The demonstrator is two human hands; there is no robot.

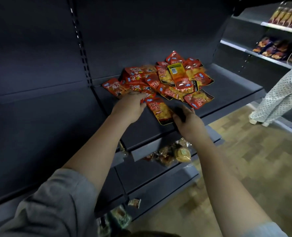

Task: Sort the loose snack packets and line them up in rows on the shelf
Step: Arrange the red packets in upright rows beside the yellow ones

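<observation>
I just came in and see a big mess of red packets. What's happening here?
A person is tidying a dark store shelf. A jumbled pile of red snack packets lies on it, with no rows made yet. The left hand reaches into the pile's near edge, while the right hand touches one packet lying apart at the front.

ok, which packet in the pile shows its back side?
The yellow-backed packet atop the pile, near the rear: it shows a plain label panel, while the others show red printed fronts.

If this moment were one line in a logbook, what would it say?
stage: sorting | left hand: on packet pile | right hand: touching single packet | shelf: no rows yet
</observation>
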